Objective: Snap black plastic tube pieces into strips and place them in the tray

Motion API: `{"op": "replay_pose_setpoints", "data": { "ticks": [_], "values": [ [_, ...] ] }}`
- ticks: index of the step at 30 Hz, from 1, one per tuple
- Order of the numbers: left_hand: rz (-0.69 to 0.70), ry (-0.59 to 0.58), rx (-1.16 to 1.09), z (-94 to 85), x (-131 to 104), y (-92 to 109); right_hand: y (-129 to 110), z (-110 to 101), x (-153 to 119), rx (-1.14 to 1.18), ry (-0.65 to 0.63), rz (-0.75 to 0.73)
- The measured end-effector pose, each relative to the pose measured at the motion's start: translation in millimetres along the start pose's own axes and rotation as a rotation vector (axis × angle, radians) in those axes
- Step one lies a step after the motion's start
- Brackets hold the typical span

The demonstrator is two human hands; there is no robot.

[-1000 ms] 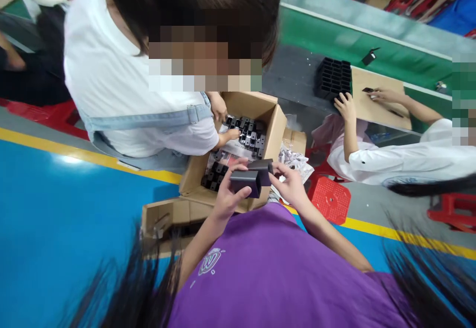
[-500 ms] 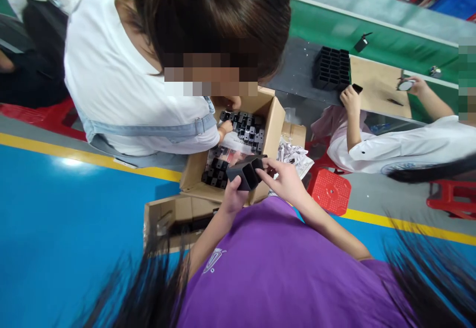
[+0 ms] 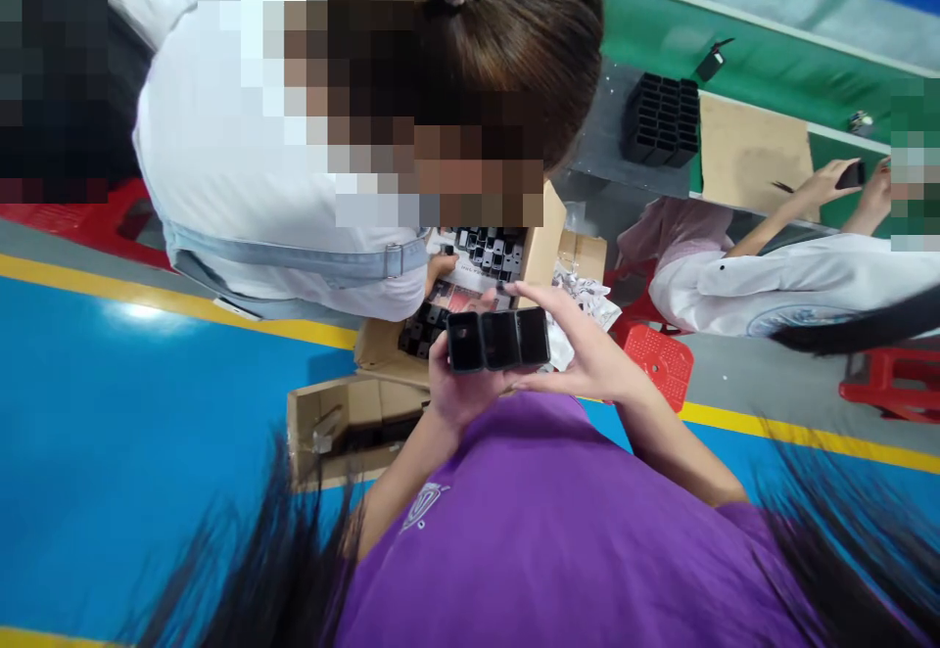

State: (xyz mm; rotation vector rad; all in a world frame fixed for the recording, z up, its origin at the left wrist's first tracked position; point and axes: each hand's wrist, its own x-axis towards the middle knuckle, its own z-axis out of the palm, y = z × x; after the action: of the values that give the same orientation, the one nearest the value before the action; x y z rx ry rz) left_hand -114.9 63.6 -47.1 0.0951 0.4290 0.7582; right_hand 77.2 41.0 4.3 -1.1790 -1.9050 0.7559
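Three black square plastic tubes (image 3: 500, 340) sit side by side in a row in front of my chest, their open ends turned up toward me. My left hand (image 3: 464, 395) is wrapped round them from below and the left. At the right end, my right hand (image 3: 580, 340) grips the row, fingers on the far side and thumb on the near side. Just beyond is a cardboard box (image 3: 389, 347) with many black pieces (image 3: 491, 252) standing in it, partly hidden by the tubes and a co-worker.
A co-worker in a white shirt (image 3: 294, 217) leans over the box, one hand (image 3: 439, 268) inside. A smaller carton (image 3: 315, 433) lies at left. A red stool (image 3: 657, 364) stands at right. Another person works at a table with stacked black tubes (image 3: 661, 119).
The tubes have turned in my hands, so three open ends now face me. My right hand has moved round their right end. The co-worker's head has shifted right.
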Motion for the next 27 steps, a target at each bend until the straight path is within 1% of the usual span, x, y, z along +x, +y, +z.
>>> {"op": "replay_pose_setpoints", "data": {
  "ticks": [2, 5, 7, 11, 15, 20, 22, 27],
  "values": [
    [-0.028, 0.022, -0.016, 5.6, -1.3, -0.8, 4.8, 3.4, 2.7, 0.058, -0.012, 0.018],
    [-0.060, 0.066, -0.042, 12.3, -3.1, -1.2, 8.2, 8.2, 3.4, 0.111, 0.021, 0.058],
    [-0.064, 0.087, -0.061, 15.6, -4.6, -1.3, 8.7, 9.7, 2.1, 0.125, 0.021, 0.080],
    [-0.074, 0.093, -0.045, 19.6, -6.6, -2.4, 9.0, 11.7, -1.9, 0.147, 0.052, 0.093],
    [-0.083, 0.074, 0.014, 16.8, -7.0, -3.9, 9.3, 15.7, -3.4, 0.205, 0.099, 0.075],
    [-0.055, 0.122, 0.117, 8.9, -9.8, -4.1, 6.6, 18.0, -2.6, 0.308, 0.116, 0.016],
    [-0.057, 0.116, 0.137, 10.3, -10.7, -4.0, 4.2, 17.4, -3.5, 0.307, 0.114, 0.019],
    [-0.067, 0.048, 0.097, 22.2, -10.1, -5.6, 1.6, 14.9, -10.4, 0.304, 0.100, 0.059]
  ]
}}
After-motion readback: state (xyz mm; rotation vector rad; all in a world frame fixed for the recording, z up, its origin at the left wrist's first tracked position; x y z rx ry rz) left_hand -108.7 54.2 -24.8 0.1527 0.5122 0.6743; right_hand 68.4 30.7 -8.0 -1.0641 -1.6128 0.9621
